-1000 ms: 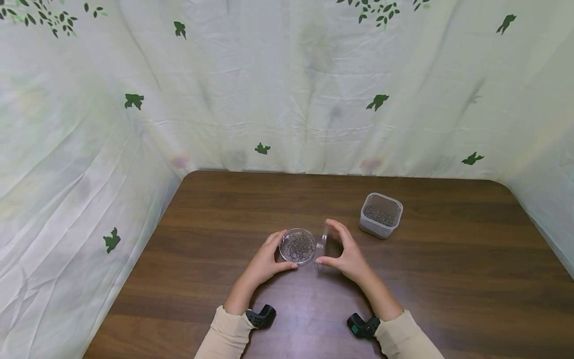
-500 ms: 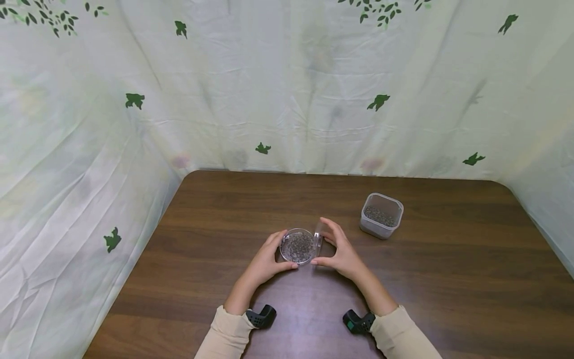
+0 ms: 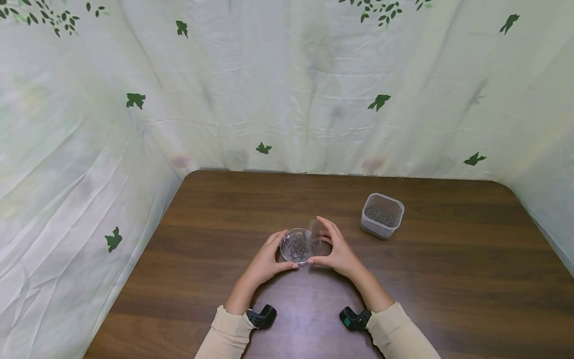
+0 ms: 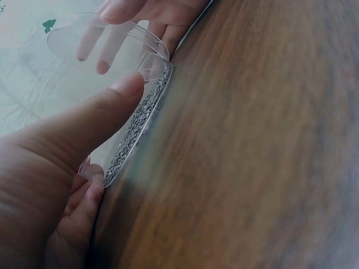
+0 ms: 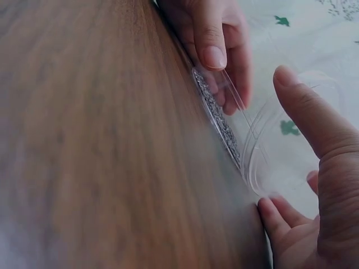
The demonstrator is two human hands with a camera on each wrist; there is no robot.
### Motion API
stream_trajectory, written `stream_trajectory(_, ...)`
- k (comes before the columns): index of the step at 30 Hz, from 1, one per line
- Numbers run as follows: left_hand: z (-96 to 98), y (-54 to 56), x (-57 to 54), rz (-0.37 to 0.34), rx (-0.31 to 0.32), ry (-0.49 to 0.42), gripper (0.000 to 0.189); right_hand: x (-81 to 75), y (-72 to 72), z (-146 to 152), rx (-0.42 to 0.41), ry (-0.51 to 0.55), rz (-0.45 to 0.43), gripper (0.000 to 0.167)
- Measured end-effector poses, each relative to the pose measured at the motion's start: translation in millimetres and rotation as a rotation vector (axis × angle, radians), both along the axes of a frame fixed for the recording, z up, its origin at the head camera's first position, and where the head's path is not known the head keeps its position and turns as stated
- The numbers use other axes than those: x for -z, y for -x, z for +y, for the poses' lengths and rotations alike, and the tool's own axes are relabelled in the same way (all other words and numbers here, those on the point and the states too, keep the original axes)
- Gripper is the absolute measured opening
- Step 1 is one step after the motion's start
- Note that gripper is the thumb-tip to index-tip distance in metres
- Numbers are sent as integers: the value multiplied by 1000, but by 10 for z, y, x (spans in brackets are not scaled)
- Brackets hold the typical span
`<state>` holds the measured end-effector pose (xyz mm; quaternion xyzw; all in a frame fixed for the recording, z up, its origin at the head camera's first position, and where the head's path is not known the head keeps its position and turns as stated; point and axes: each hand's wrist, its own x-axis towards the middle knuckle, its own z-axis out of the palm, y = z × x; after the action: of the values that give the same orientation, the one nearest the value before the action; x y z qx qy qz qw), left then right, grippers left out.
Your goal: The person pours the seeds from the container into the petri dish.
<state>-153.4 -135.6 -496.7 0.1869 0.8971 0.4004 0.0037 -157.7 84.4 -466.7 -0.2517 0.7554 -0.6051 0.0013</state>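
A clear round petri dish (image 3: 296, 247) with dark grey granules spread in it sits on the table, left of centre in my reach. My left hand (image 3: 263, 263) grips its left side, thumb at the near rim and fingers at the far rim. Between the thumb and fingers of my right hand (image 3: 340, 255) is the clear petri dish lid (image 3: 316, 233). It leans over the dish's right edge, tilted. The left wrist view shows the lid (image 4: 104, 36) slanting up from the layer of granules (image 4: 137, 130). In the right wrist view the lid (image 5: 255, 162) meets the dish's end.
A square translucent plastic tub (image 3: 382, 216), partly filled with similar grey granules, stands behind and right of my right hand. The brown wooden table (image 3: 457, 269) ends at a white curtain (image 3: 287, 89) with green bird and leaf prints.
My right hand has moved left with the lid. The lid was nearly upright beside the dish and now tilts over its right edge. My left hand and the dish stay put.
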Motion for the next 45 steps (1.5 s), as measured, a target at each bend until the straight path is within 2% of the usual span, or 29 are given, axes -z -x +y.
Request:
stream_trajectory(9,-6,6,0,5,6,0,89,-44,-23,-78,38,-85,-8,94)
stream_trajectory(16,-7,6,-10,2,8,6,89,-35,-16,-96,50,-102,-16,93)
stream_trajectory(24,-14,12,8,21,17,-3,89,-44,-10,-116,24,-107,-23,91)
stream_trajectory(34,-10,19,22,49,37,-57,87,-72,-40,-123,4,-126,-32,90)
stream_trajectory(45,-7,13,12,42,33,-68,89,-26,-31,-111,-21,-112,-25,90)
